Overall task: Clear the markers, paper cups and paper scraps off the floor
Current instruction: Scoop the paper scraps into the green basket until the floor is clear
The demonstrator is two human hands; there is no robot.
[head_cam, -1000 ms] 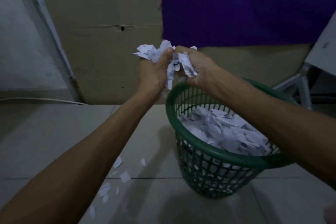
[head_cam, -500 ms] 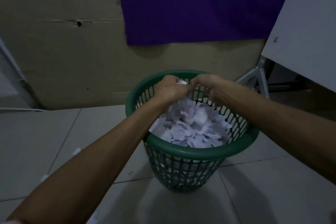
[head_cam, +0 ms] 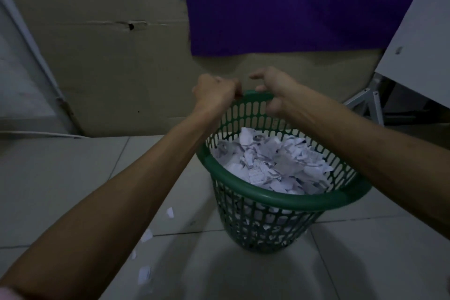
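Note:
A green plastic basket point(head_cam: 275, 198) stands on the tiled floor, filled with white paper scraps point(head_cam: 270, 161). Both my hands hover over its far rim. My left hand point(head_cam: 215, 91) shows its back to me, with the fingers curled under and hidden, close to the rim. My right hand point(head_cam: 276, 90) has loosely curled fingers and holds nothing. Several loose scraps point(head_cam: 170, 212) lie on the floor left of the basket, one more point(head_cam: 144, 273) nearer to me. No markers or paper cups are in view.
A cardboard wall point(head_cam: 109, 61) with a purple sheet point(head_cam: 304, 5) rises right behind the basket. A white board on a metal stand point(head_cam: 370, 102) leans at the right. A white cable point(head_cam: 36, 134) runs along the wall's foot at left.
The handfuls of scraps I held above the basket went down into it. Both hands have since let go and lifted to the far rim.

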